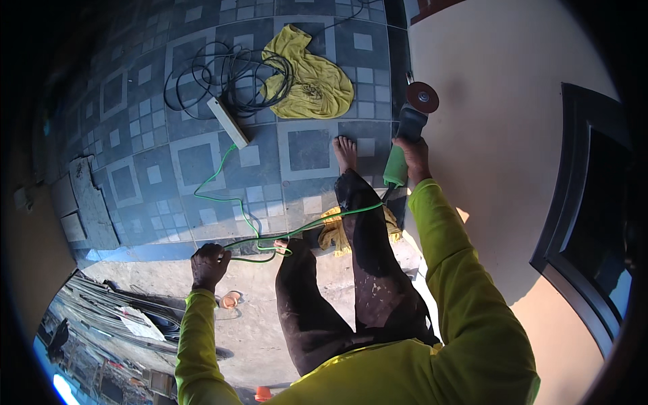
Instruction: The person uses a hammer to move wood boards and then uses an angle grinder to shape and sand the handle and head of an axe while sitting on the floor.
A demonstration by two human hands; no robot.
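An angle grinder (405, 135) with a green body and a dark reddish disc is in my right hand (415, 156), held upright beside the pale wall. My fingers wrap round its body below the dark head. From its lower end a green power cord (314, 221) runs left across my legs. My left hand (209, 265) is closed on a loop of this cord, over the concrete strip. The thinner green cord (219, 198) leads up to a white power strip (228, 123) on the tiles.
A coiled black cable (233, 81) and a yellow shirt (310, 77) lie on the tiled floor (297, 182). A yellow cloth (332, 231) is by my feet. Long thin rods (121, 307) lie at lower left, broken boards (93, 202) at left. A dark-framed window (574, 202) is at right.
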